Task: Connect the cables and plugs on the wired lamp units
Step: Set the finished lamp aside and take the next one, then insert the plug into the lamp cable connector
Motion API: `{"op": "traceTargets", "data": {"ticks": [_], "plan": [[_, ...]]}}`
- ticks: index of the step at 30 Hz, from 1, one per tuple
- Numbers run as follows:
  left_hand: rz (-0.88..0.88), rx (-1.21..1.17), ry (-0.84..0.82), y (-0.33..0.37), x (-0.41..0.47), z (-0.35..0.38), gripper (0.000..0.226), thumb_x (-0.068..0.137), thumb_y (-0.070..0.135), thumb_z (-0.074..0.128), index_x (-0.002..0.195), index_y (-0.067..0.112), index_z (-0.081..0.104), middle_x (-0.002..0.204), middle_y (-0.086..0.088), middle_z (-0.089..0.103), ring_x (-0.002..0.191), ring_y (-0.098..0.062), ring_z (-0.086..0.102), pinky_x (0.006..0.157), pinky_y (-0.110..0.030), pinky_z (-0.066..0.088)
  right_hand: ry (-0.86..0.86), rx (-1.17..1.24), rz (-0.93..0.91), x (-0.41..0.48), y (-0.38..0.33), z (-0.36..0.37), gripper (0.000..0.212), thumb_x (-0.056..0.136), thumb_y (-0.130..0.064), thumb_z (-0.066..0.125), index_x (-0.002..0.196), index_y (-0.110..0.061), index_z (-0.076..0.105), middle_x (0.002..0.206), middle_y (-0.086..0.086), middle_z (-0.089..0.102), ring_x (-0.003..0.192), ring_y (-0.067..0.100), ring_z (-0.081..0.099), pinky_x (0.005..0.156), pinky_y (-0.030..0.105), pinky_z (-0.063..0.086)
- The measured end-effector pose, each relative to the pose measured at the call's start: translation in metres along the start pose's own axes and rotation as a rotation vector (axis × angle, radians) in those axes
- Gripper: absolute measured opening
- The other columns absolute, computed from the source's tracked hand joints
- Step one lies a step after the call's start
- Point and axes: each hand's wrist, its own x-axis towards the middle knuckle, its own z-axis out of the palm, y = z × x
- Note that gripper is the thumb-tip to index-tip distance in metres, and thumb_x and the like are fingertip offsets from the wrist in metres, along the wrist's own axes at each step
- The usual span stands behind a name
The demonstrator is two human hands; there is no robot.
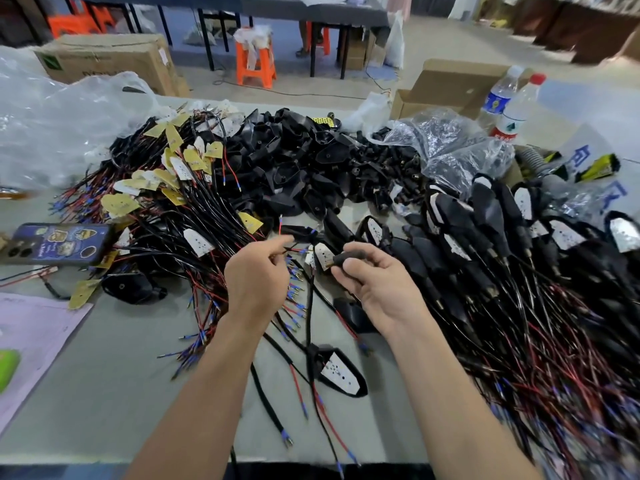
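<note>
My left hand [258, 277] pinches thin red and black wires [294, 250] near their blue-tipped ends, above the middle of the table. Just to its right, my right hand [375, 282] grips a black lamp stem [343, 259] whose white-faced lamp unit [323, 255] points toward the left hand. Another wired lamp unit [339, 372] lies flat on the table between my forearms, its cables trailing toward the front edge.
A heap of wired boards with yellow and white tags [166, 188] lies at the left, black housings [294, 161] in the middle, finished lamp units [519, 244] at the right. A phone [55, 242] lies at far left, two bottles [509, 102] and a cardboard box [446, 88] behind.
</note>
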Motion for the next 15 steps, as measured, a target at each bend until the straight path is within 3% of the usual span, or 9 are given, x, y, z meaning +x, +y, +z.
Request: {"op": "traceTargets", "data": {"ticks": [4,9,12,15], "plan": [[-0.055,-0.016,-0.034,0.008,-0.008,0.002,0.031,0.085,-0.001,0.065,0.096,0.02,0.085,0.088,0.002,0.081,0.054,-0.01,0.058,0.059,-0.019,0.043,0.076,0.008,-0.014,0.006,0.0,0.0,0.022,0.095,0.013,0.056,0.094,-0.005,0.067,0.081,0.006,0.069,0.07,0.012,0.07,0.072,0.024,0.06],[-0.072,-0.035,-0.054,0.02,-0.006,-0.001,0.011,0.089,0.017,0.076,0.087,0.025,0.084,0.073,0.01,0.075,0.075,-0.017,0.067,0.067,-0.03,0.054,0.066,-0.079,-0.035,0.012,-0.005,-0.003,0.016,0.101,0.0,0.053,0.099,-0.01,0.066,0.088,0.007,0.072,0.069,0.013,0.064,0.064,0.025,0.053],[-0.09,-0.083,-0.116,0.021,-0.003,-0.003,0.015,0.091,0.018,0.077,0.101,0.026,0.084,0.069,0.02,0.069,0.077,-0.013,0.066,0.073,-0.032,0.056,0.008,-0.324,-0.096,0.014,-0.006,-0.006,0.023,0.1,-0.005,0.052,0.106,-0.015,0.072,0.075,0.004,0.062,0.064,0.014,0.055,0.062,0.026,0.05],[-0.081,-0.095,-0.129,0.023,-0.004,-0.004,0.026,0.092,0.015,0.076,0.111,0.032,0.082,0.069,0.016,0.069,0.074,-0.011,0.064,0.069,-0.032,0.054,0.034,-0.471,-0.128,0.017,-0.005,-0.01,0.027,0.087,-0.01,0.066,0.11,-0.023,0.068,0.07,0.001,0.057,0.058,0.016,0.05,0.051,0.024,0.041]]}}
